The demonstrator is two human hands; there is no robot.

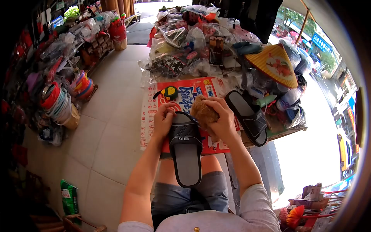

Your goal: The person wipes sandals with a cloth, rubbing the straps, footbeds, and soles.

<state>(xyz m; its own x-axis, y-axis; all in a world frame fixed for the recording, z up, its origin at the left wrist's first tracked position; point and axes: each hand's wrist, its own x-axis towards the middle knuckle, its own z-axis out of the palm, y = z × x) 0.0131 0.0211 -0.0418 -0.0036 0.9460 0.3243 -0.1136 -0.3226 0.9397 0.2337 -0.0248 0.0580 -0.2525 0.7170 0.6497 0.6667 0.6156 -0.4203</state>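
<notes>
A black slide slipper point(186, 149) with a grey footbed hangs over the table's near edge, above the lap. My left hand point(165, 118) is closed on its toe end, along the left side. A brown fuzzy piece, like a plush cloth point(203, 111), is gripped in my right hand point(221, 116), just right of the slipper's toe. The matching slipper point(247, 118) lies to the right of my right hand. Beyond my left hand rests a yellow and black tape measure point(169, 92) on the red printed sheet point(148, 112).
Plastic-wrapped goods point(177, 31) are heaped across the far table, with a phone point(216, 50) propped among them. At right sits a yellow conical hat point(272, 63). Stacked wares line the left side, including a bucket of items point(69, 116). A green packet point(69, 197) lies on the floor.
</notes>
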